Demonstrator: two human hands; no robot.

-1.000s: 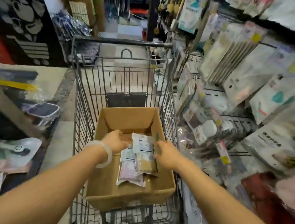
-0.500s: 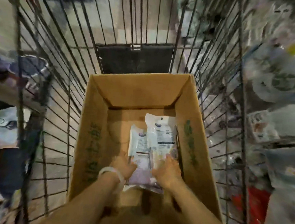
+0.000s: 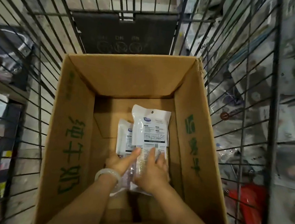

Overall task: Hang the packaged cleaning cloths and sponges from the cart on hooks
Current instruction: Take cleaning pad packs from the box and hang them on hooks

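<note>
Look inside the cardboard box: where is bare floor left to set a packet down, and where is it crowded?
Bare floor lies on the cardboard box bottom between its far wall and the packets' top edges, and in a strip between its left wall and the left packet. It is crowded near the right wall, where both packets overlap under the left hand and right hand.

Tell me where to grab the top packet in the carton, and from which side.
Probably its near end, from above. The top packet lies flat on a second packet deep in the cardboard box, whose tall walls block the sides. The left hand and right hand already rest there. That leaves the header with its hang hole free for the hook.
</note>
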